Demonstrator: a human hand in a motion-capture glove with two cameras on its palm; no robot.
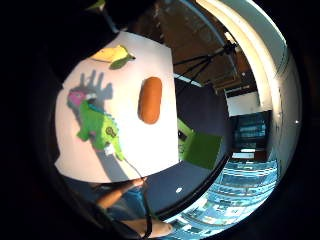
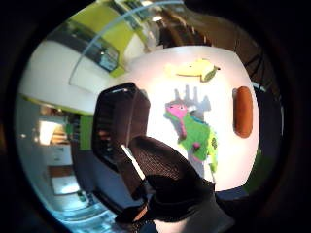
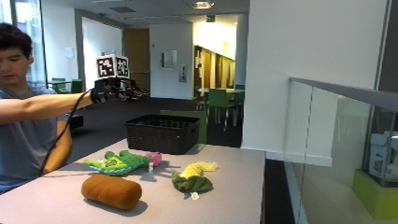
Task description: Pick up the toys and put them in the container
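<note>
1. The gloved right hand (image 3: 110, 91) hangs high above the table (image 3: 236, 172), fingers spread, holding nothing.
2. On the table lie a plush green lizard (image 3: 118, 163), a brown cylinder (image 3: 112, 191) and a yellow-green corn toy (image 3: 193, 178).
3. The woven black basket (image 3: 163, 134) stands at the table's far edge.

A person holds the gloved right hand (image 3: 110, 91) out in the air, above and left of a black basket (image 3: 163, 134) at the far edge of the tabletop (image 3: 236, 186). Three toys lie nearer: a green dinosaur (image 3: 118, 163) (pink-headed), a brown roll (image 3: 111, 191), a yellow-green plush (image 3: 194, 178).
</note>
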